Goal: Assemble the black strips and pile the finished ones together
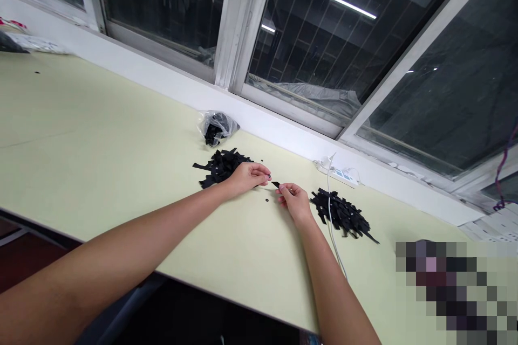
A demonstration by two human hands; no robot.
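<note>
My left hand is over the pale table, thumb and fingertips pinched on a small dark piece, too small to name. Close by on the right, my right hand grips a short black strip whose tip points toward the left fingertips. Whether the strip touches the small piece, I cannot tell. One heap of black strips lies beside and partly behind my left hand. A second heap of black strips sits right of my right hand. Below the hands rests a small black ring.
A clear plastic bag with black pieces stands by the window ledge. A white power strip lies at the back, its white cable crossing the right heap. Bags lie far left. A blurred-out area covers the lower right.
</note>
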